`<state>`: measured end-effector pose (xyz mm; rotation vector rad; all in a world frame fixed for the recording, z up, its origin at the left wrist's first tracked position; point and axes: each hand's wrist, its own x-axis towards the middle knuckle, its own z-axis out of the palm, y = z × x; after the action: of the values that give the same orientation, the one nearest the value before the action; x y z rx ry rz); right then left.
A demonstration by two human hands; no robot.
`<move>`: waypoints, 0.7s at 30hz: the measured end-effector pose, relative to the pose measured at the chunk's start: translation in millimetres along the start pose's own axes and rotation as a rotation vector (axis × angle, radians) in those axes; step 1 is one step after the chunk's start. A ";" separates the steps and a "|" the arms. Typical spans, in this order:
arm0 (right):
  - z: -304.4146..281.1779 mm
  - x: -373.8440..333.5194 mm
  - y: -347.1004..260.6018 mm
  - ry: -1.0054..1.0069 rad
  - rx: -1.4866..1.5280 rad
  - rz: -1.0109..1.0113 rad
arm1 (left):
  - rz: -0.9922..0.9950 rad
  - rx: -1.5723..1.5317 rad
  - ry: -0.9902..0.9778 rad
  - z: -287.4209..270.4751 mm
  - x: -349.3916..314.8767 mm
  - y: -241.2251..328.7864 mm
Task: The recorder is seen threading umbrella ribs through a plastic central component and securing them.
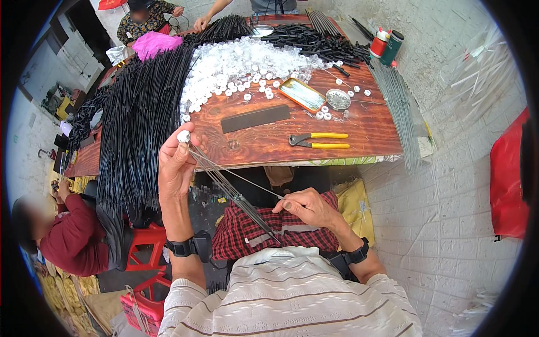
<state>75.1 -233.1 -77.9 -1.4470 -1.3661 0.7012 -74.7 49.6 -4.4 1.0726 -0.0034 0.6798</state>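
While the left hand (pixel 175 163) is raised before the table edge, its fingers closed on a small white plastic cap (pixel 183 136), thin grey metal wires (pixel 236 196) fan from the cap down toward the lap. The right hand (pixel 307 206) pinches one wire's end. Beyond lie yellow-handled pliers (pixel 319 140), a dark flat bar (pixel 255 118), a heap of white caps (pixel 247 59) and long black rods (pixel 140 112) on the reddish wooden table (pixel 370 126).

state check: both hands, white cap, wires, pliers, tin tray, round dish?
left hand: raised, pinching white cap
white cap: at left fingertips, on the wire ends
wires: thin bundle, fanned between the hands
right hand: over lap, gripping one wire
pliers: lying on table, untouched, handles slightly apart
tin tray: flat, open
round dish: upright, contents unclear
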 end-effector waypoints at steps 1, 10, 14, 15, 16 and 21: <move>0.0 -0.1 -0.2 0.001 0.000 0.000 | -0.003 0.005 0.003 1.0 0.1 0.4; 2.8 0.3 5.0 0.072 -0.084 -0.024 | -0.014 0.010 -0.015 3.0 -1.8 1.6; 3.7 2.0 4.2 0.127 -0.086 -0.028 | -0.015 0.019 -0.024 1.3 -2.9 1.2; 3.7 2.0 4.6 0.127 -0.088 -0.032 | -0.015 0.020 -0.024 1.8 -2.8 1.5; 3.3 2.1 4.3 0.127 -0.088 -0.032 | -0.011 0.028 -0.014 2.9 -2.8 1.8; 1.2 -1.0 2.6 0.076 -0.094 -0.031 | -0.014 0.023 -0.008 3.3 -2.8 2.8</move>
<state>74.8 -233.4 -80.8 -1.5081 -1.3755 0.5627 -77.4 46.4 -1.4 1.0963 0.0049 0.6637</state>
